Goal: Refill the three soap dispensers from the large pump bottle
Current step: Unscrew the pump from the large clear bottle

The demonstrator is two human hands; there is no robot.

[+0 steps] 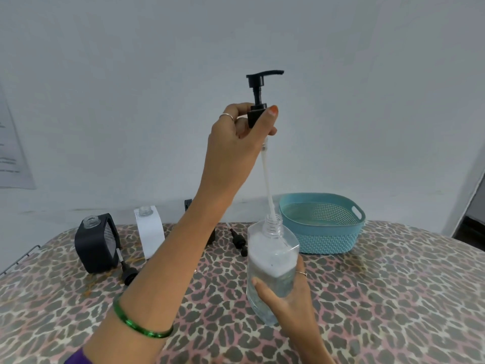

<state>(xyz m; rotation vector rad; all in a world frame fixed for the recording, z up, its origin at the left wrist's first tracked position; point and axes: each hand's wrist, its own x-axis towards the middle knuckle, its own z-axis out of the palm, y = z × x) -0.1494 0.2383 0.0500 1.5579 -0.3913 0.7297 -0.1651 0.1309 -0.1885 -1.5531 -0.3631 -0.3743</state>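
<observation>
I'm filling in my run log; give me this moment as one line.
left hand grips pump head, tube in neck | right hand holds large bottle | dispensers uncapped

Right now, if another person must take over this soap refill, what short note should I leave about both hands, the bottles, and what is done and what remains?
Left hand: grips the black pump head, lifted high; its white dip tube reaches into the neck below.
Right hand: holds the large clear square bottle upright on the leopard-print table.
Black dispenser and white dispenser stand open at rear left; two loose black pumps lie beside them. A third dispenser is hidden behind the left arm.
Done: dispensers uncapped, large pump nearly out.
Left: pour into all three, refit pumps.
The teal perforated basket stands behind.
</observation>
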